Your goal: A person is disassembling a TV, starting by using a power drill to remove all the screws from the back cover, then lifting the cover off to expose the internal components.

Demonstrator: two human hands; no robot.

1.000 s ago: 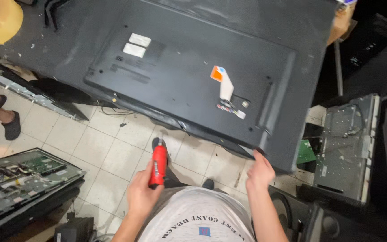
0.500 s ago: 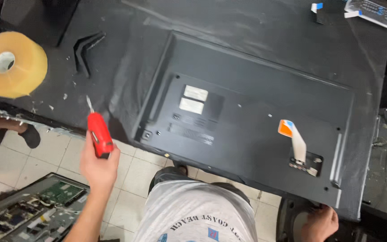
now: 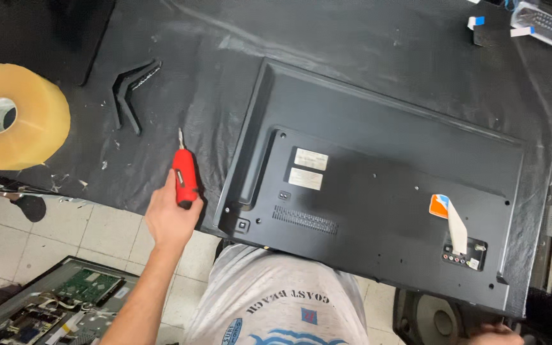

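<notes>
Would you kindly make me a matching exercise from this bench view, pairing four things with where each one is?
Things:
1. red screwdriver
2. roll of tan tape
3. black angled bracket
4. orange and white ribbon cable

Places:
A. on the far left edge of the table
B. on the back of the television, near its ports
C. in the left hand
D. lying on the black cover between the tape and the television

Pairs: 1-C, 2-A, 3-D, 4-B

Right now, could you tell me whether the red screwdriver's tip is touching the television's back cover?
Apart. The head view shows the red screwdriver in the left hand, its tip over the black table cover, with a clear gap to the television's back cover.
</notes>
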